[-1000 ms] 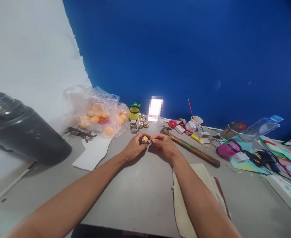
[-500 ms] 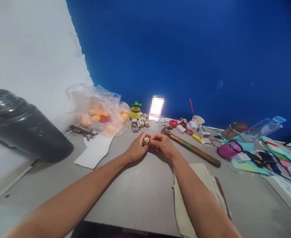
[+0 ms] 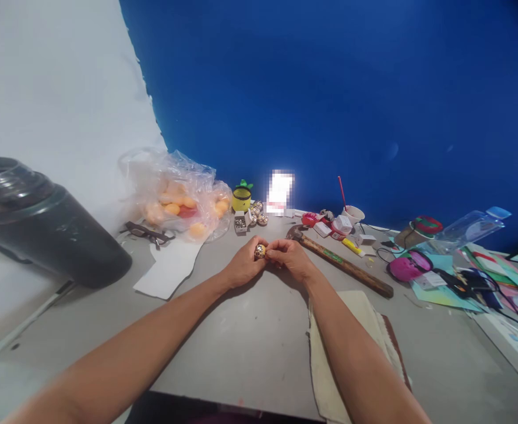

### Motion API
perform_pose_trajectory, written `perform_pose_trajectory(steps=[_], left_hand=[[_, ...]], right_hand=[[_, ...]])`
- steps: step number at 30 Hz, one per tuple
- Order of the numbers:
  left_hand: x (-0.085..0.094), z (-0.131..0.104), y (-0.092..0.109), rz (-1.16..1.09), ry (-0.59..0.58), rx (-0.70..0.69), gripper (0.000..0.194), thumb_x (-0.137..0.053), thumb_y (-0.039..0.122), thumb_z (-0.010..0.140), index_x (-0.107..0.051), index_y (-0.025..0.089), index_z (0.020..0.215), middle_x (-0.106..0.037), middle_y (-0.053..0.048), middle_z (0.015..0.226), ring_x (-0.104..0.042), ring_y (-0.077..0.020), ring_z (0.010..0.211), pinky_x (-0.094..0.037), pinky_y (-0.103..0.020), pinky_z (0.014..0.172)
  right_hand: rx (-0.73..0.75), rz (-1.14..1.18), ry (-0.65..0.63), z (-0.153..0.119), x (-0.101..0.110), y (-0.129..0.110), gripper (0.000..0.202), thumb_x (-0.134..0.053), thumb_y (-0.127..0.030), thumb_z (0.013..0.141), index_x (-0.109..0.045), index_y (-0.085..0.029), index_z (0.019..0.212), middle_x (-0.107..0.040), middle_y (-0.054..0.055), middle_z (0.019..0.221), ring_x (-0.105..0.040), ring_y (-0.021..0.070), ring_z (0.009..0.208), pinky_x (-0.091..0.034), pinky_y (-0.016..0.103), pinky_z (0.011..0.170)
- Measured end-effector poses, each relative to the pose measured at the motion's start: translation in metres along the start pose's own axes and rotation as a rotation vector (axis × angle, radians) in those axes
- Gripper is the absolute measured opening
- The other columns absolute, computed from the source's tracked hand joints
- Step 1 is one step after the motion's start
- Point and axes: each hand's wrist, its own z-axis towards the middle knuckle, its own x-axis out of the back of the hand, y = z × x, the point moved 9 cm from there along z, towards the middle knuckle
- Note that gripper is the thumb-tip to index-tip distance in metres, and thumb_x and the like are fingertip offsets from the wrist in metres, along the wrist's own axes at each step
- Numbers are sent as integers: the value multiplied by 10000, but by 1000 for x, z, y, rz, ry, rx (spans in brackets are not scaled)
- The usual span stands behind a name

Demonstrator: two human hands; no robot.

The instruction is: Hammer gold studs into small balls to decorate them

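Observation:
My left hand (image 3: 243,262) is closed around a small orange ball (image 3: 259,251) studded with shiny metal pieces that look like thumbtacks. At the ball's right side my right hand (image 3: 291,259) has its thumb and fingers pinched together. Whatever those fingertips hold is too small to make out. Behind the hands stands a small open box (image 3: 240,222) of shiny metal pieces, beside several metal-studded balls (image 3: 258,215). A hammer (image 3: 342,265) with a wooden handle lies just right of my right hand.
A plastic bag (image 3: 179,206) of orange balls and a large dark bottle (image 3: 51,229) stand left. A folded cloth (image 3: 351,347) lies under my right forearm. Small boxes, a yellow tube (image 3: 352,246), a paper cup (image 3: 353,214) and a pink pouch (image 3: 409,266) crowd the right.
My right fingertips have shifted very slightly against the ball. Otherwise the hands and objects stay in place.

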Motion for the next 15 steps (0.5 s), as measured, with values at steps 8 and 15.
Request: perform_pose_trajectory(steps=[8, 15], left_hand=[[0, -2, -1, 100, 40, -23, 233, -613, 345, 866, -568, 213, 1053, -679, -7, 936, -623, -194, 824, -494, -318, 746], [3, -2, 0, 210, 170, -67, 215, -589, 279, 854, -553, 219, 1057, -683, -49, 1045, -645, -224, 937, -519, -365, 858]], right_hand=[[-11, -8, -25, 2, 0, 4, 316, -919, -415, 622, -750, -164, 712, -620, -5, 593, -475, 92, 538, -348, 239, 522], [-6, 9, -44, 3, -1, 5, 314, -919, -407, 623, -750, -163, 727, -616, -7, 589, -476, 94, 526, -345, 246, 528]])
